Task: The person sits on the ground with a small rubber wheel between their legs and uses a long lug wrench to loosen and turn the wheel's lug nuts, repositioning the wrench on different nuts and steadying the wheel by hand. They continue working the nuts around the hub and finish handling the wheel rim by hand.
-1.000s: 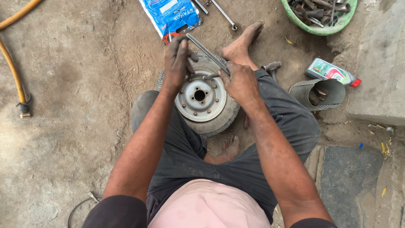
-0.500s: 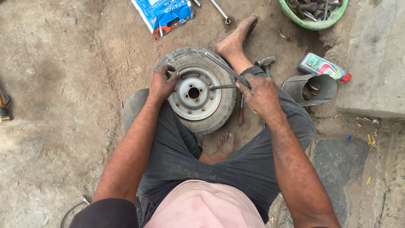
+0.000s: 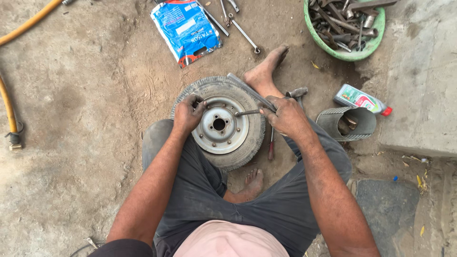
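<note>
— What are the hands doing from where you stand?

— The left hand (image 3: 189, 112) is curled tight over the upper left lip of the steel rim (image 3: 220, 124), fingers hooked at the tyre's bead. The right hand (image 3: 285, 115) is clenched around two metal bars: a long flat tyre lever (image 3: 247, 90) slanting up across the tyre, and a shorter iron rod (image 3: 247, 113) whose tip rests on the rim.

— Much room around them?

— Tight on the right. A bare foot (image 3: 264, 71) sits against the tyre's top edge, a hammer (image 3: 297, 92) lies just beside the right hand, and a screwdriver (image 3: 271, 145) lies along the tyre's right side. A cut rubber sleeve (image 3: 347, 123) and a small oil bottle (image 3: 362, 99) are further right. To the left it's bare dirt.

— And the wheel itself?

— The small wheel (image 3: 223, 157) lies flat on the ground between the person's legs, dusty grey tyre, worn rim with a centre hole and bolt holes.
</note>
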Available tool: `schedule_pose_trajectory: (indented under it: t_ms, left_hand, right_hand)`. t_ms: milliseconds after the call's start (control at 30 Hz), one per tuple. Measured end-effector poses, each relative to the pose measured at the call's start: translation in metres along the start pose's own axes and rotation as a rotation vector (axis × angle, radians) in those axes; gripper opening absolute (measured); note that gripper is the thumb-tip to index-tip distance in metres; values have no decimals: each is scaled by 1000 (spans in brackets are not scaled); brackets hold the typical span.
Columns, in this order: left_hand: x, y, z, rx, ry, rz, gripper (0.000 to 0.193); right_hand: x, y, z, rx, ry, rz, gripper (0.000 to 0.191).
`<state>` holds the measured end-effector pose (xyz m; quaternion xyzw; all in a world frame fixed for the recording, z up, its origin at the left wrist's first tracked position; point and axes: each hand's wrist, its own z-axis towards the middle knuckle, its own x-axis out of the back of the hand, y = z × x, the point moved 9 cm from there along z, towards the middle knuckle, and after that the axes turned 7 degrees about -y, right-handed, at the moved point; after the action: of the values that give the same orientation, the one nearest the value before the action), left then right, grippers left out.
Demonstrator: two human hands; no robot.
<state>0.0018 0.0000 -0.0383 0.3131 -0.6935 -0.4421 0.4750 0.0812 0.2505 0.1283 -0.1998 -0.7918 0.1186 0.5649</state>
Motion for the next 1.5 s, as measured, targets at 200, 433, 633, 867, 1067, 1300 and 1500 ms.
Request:
schedule_pose_trajectory:
  t_ms: [200, 433, 633, 867, 1067, 1300, 1500]
  left_hand:
    - [-29, 96, 14, -177, 122, -699, 35]
    - [-31, 190, 53, -375, 715, -284, 12]
    - [-63, 164, 91, -121, 514, -469, 16]
    - [-77, 178, 114, -266, 450, -372, 15]
    - [-78, 157, 108, -14, 266, -445, 19]
    - [-29, 132, 13, -251, 310, -406, 30]
    - [0, 21, -41, -46, -29, -37, 26]
  right_hand:
    - [-17, -3, 8, -88, -78, -11, 34]
    - [-4, 29, -2, 128, -254, 406, 52]
    - [-3, 67, 2, 84, -118, 503, 52]
    - [-5, 82, -4, -228, -42, 537, 52]
    - [40, 6, -30, 303, 269, 188, 41]
    - [-13, -30, -26, -82, 124, -65, 28]
    - [-5, -41, -55, 19, 157, -26, 30]
